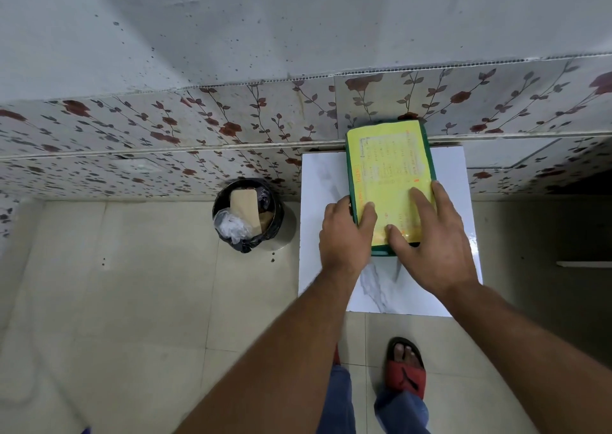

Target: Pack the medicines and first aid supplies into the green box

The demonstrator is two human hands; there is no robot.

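The green box (390,168) lies closed on a small white marble-pattern table (321,201), its lid covered by a yellow printed label. My left hand (346,234) grips the box's near left edge, thumb on the lid. My right hand (433,244) rests flat on the lid's near right part, fingers spread. No medicines or first aid supplies are in sight; the inside of the box is hidden.
A black waste bin (248,215) with a brown carton and plastic scraps stands on the tiled floor left of the table. A flower-patterned wall runs behind. My foot in a red sandal (405,370) is below the table.
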